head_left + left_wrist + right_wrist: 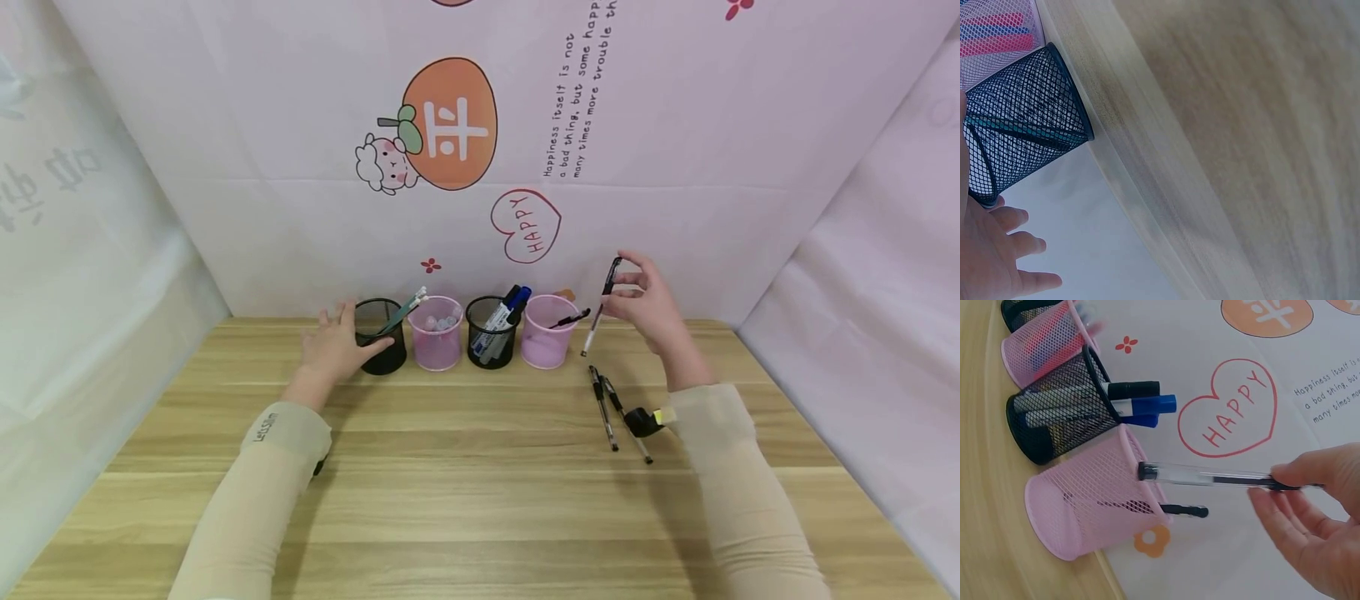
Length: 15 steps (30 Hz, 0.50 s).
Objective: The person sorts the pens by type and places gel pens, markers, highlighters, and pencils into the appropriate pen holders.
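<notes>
My right hand point(621, 287) is raised above the table's back right and pinches a clear-barrelled black pen point(596, 323) near its top, tip slanting down. In the right wrist view that pen point(1210, 478) hangs just over the rim of the right pink mesh cup point(1091, 500), held by my right hand point(1282, 484). A black pen point(1179, 510) sticks out of that cup. My left hand point(333, 346) rests with spread fingers against the left black mesh cup point(381, 336). The left wrist view shows this cup point(1022, 131) beside my left hand point(1013, 250).
Along the back edge stand a pink cup point(436, 333) and a black cup point(492, 332) holding markers, then the right pink cup point(547, 332). Two pens point(603, 408) lie on the wooden table point(465, 500) near my right wrist. Printed cloth walls enclose three sides.
</notes>
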Each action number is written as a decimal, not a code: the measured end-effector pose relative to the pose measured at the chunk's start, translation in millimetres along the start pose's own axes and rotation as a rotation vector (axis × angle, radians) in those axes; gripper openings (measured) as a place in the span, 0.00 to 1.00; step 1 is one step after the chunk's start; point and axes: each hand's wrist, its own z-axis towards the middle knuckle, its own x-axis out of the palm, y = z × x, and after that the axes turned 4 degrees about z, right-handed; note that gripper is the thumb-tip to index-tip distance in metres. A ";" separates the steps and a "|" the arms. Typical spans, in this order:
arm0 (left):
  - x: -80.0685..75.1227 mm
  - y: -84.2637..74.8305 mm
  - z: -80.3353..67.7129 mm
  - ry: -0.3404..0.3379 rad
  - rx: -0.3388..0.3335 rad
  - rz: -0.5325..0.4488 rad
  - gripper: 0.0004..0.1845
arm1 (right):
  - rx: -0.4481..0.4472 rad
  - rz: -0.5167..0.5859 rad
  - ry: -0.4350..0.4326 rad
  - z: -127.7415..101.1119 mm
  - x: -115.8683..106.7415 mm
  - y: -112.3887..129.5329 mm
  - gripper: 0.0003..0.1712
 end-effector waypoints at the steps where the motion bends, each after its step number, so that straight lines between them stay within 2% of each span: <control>1: -0.1 0.1 0.0 -0.001 0.000 -0.001 0.58 | -0.018 0.027 -0.029 0.4 2.4 -0.8 0.50; 10: 0.5 0.5 -1.7 -0.004 0.001 -0.007 0.59 | -0.143 0.269 -0.279 1.9 26.4 -14.3 0.47; 15: 0.5 0.7 -0.9 -0.010 0.002 -0.006 0.58 | -0.214 0.356 -0.432 4.5 36.2 -24.3 0.44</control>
